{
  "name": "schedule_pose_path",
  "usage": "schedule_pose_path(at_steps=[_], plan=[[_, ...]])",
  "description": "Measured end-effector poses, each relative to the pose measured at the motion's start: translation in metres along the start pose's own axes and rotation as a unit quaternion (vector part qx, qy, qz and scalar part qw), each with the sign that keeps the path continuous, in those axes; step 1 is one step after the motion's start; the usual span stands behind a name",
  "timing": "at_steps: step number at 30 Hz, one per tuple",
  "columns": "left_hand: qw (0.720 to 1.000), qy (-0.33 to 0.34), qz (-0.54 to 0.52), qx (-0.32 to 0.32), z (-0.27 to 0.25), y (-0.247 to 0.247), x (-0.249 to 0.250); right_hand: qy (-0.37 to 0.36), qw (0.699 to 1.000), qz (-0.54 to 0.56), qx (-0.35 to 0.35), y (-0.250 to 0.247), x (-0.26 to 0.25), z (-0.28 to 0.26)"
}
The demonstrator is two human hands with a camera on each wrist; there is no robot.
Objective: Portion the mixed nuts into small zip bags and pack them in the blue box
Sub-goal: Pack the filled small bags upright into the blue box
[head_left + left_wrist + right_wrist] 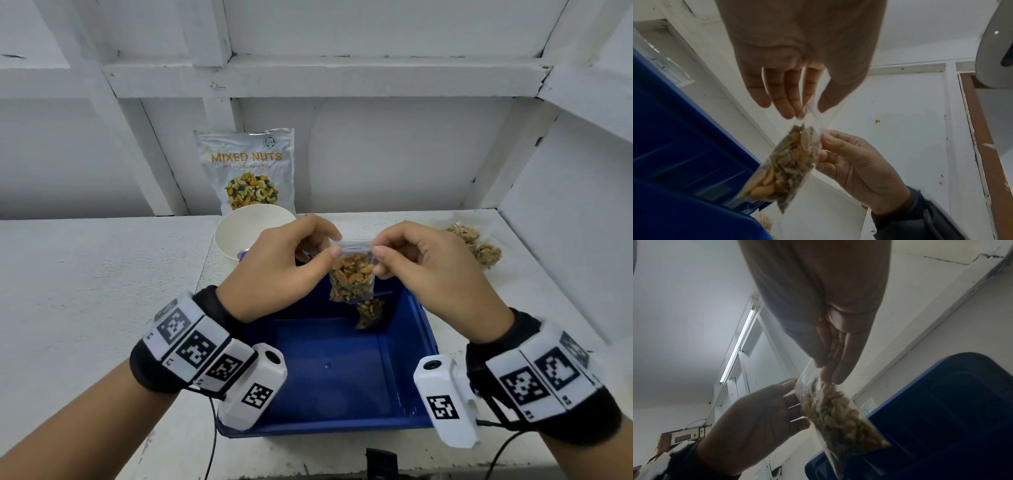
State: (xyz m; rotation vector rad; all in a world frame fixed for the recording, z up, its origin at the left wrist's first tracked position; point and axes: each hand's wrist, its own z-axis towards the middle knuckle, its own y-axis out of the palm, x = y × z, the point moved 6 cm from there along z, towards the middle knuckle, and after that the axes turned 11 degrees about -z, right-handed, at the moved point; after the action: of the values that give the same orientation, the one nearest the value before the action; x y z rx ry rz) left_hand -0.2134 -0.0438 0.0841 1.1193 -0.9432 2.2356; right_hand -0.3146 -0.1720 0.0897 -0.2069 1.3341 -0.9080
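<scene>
A small clear zip bag filled with mixed nuts hangs above the far side of the blue box. My left hand pinches the bag's top strip at its left end, and my right hand pinches the right end. In the left wrist view the zip bag dangles below my left hand, with the right hand beside it. The right wrist view shows the zip bag over the blue box. Another filled bag leans in the box's far right corner.
A silver "MIXED NUTS" pouch stands against the back wall, with a white bowl in front of it. More filled nut bags lie on the table's right side. Wrist-camera cables hang over the near table edge.
</scene>
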Motion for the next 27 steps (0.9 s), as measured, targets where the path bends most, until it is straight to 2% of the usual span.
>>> schedule_pose_path(at_steps=[8, 18, 27], plan=[[0.996, 0.077, 0.054, 0.003, 0.0043, 0.0021, 0.0062, -0.010, 1.000, -0.021, -0.006, 0.0018, -0.0022, -0.0001], [0.997, 0.064, 0.048, -0.007, 0.0024, 0.0068, 0.0063, -0.050, 0.996, -0.071, 0.015, 0.0017, -0.0081, -0.0006], [0.988, 0.115, 0.107, -0.006, 0.0049, 0.0092, 0.0101, -0.076, 0.993, -0.095, 0.011, 0.0042, -0.0099, 0.0001]])
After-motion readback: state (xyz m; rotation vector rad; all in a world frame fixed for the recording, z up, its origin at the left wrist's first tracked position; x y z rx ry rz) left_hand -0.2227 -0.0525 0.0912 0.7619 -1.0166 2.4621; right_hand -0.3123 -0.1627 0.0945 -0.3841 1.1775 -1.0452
